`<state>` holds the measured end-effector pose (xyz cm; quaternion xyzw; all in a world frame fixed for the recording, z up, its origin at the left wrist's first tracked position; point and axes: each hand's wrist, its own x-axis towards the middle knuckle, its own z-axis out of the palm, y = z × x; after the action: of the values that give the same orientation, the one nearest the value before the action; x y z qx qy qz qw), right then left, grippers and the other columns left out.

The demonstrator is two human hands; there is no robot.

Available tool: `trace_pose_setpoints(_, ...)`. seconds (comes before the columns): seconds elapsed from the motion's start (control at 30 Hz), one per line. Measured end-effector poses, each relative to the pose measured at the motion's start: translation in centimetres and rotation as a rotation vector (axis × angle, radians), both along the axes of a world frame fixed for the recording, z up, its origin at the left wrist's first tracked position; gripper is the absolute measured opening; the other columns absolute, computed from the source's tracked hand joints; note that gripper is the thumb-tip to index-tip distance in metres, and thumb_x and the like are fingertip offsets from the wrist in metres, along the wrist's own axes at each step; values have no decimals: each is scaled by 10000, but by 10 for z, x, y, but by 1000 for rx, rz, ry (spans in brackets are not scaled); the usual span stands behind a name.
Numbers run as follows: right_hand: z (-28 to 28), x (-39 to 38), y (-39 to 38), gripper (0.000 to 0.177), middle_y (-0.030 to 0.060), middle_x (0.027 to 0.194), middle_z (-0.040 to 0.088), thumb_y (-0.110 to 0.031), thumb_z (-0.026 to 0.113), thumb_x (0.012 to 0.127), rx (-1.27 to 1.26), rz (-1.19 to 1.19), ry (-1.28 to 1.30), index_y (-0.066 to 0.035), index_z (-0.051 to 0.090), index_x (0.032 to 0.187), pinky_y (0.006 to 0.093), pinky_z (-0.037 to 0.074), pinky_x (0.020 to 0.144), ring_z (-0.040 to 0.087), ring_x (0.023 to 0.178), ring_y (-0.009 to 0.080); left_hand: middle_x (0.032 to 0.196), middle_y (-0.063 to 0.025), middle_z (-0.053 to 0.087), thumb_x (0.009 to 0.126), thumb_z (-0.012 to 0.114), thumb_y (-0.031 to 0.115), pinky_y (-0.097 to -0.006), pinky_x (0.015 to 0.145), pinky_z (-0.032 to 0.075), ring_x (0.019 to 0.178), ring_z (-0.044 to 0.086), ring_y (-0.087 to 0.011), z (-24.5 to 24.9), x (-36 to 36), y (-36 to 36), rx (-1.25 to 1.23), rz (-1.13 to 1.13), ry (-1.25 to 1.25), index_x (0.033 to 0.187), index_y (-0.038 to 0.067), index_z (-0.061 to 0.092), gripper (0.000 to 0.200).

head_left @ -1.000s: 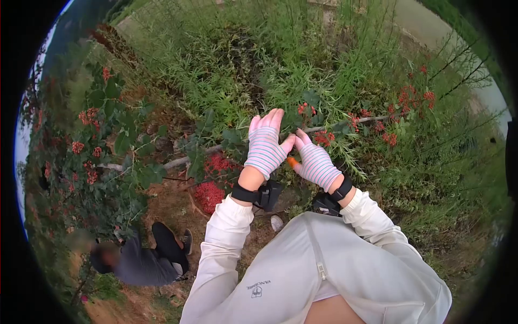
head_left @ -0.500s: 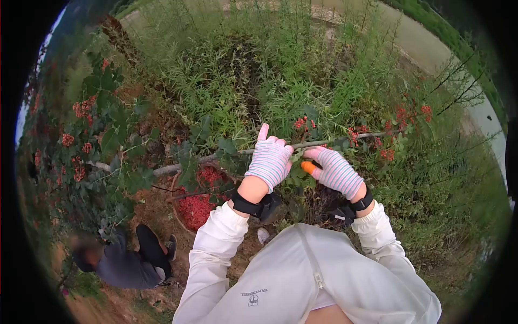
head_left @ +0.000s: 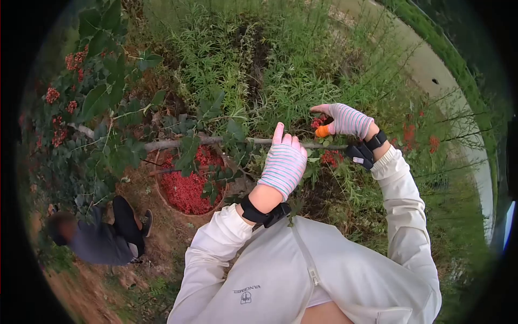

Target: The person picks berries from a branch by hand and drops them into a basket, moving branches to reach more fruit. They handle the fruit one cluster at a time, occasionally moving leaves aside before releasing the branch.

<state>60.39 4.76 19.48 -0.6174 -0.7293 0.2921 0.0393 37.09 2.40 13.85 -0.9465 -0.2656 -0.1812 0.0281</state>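
Observation:
My left hand point(head_left: 283, 162), in a striped fingerless glove, is closed round a thin woody branch point(head_left: 259, 141), its index finger extended past it. Beyond the branch and to the right, my right hand point(head_left: 349, 120) wears a matching glove and an orange thumb cover point(head_left: 322, 130). Its thumb and fingers close on a small red berry cluster point(head_left: 317, 122). Another berry cluster point(head_left: 331, 157) hangs just below the branch, under the right hand. My left thumb is hidden.
A round basket point(head_left: 186, 214) heaped with red berries point(head_left: 186, 190) stands on the ground below the branch, left of my left hand. A person point(head_left: 102, 235) crouches at lower left. Leafy twigs with berry clusters point(head_left: 58, 131) fill the left side; tall weeds point(head_left: 216, 65) grow ahead.
My right hand has moved away from my left, up and rightward past the branch, to a berry cluster. The left hand stays on the branch. The view has shifted, showing more of the basket.

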Motion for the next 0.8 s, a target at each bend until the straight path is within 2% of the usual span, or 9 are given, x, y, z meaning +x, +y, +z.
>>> trace_pose_setpoints(0.1,12,-8,-5,550,157,1023,630,-45,651,704,30,-10,140,-61,491,1230,314,474,822,608,961,220,968,-140,598,640,659,246,-533,1062,191,968,524,-282,-1,0,1,-30,11,49,859,29,618,312)
trace_pose_setpoints(0.2,11,-10,-11,491,124,967,640,-86,673,721,47,-107,67,-70,526,1189,312,475,800,604,884,183,977,-141,596,647,654,252,-531,1063,188,977,520,-281,-2,0,1,-21,18,53,862,28,621,311)
trace_pose_setpoints(0.27,15,-18,-17,437,125,924,645,-72,657,725,92,-107,57,-60,550,1148,328,488,776,617,856,204,980,-142,594,647,655,256,-530,1064,185,981,519,-282,-3,1,2,-28,13,51,859,28,622,313)
trace_pose_setpoints(0.33,20,-28,-21,410,142,921,641,-63,649,727,180,-104,-250,-56,559,1127,345,494,767,618,858,271,984,-144,592,646,657,260,-529,1065,183,986,518,-282,-3,2,0,-34,9,52,857,28,622,315)
trace_pose_setpoints(0.37,11,-25,-23,380,161,936,636,-54,633,739,316,3,-299,-52,564,1113,359,494,763,608,859,316,985,-146,591,647,658,264,-528,1067,179,993,516,-285,-1,2,1,-40,19,67,860,29,622,319)
trace_pose_setpoints(0.47,10,-28,-20,390,172,951,633,-37,614,749,158,-84,-228,-53,555,1134,352,487,779,606,860,321,989,-151,590,648,661,270,-528,1067,176,1004,514,-290,-3,1,-1,-28,29,73,864,31,620,325)
trace_pose_setpoints(0.6,7,-25,-18,413,162,964,638,-49,613,742,109,-91,-93,-82,559,1149,358,494,763,615,870,308,997,-157,590,646,664,276,-529,1066,175,1004,515,-293,-4,2,0,-35,27,60,865,32,615,332)
trace_pose_setpoints(0.7,9,-26,-13,403,186,945,630,-36,596,754,96,-57,-88,-72,553,1153,339,481,751,612,804,304,996,-156,590,641,667,279,-532,1060,179,997,517,-293,-6,2,2,-41,20,68,863,31,612,337)
trace_pose_setpoints(0.8,8,-28,-12,404,159,965,638,-58,615,750,83,-85,-176,-102,564,1148,349,497,757,618,866,302,997,-154,590,637,670,281,-535,1057,181,998,515,-297,-8,1,0,-53,18,9,854,32,610,337)
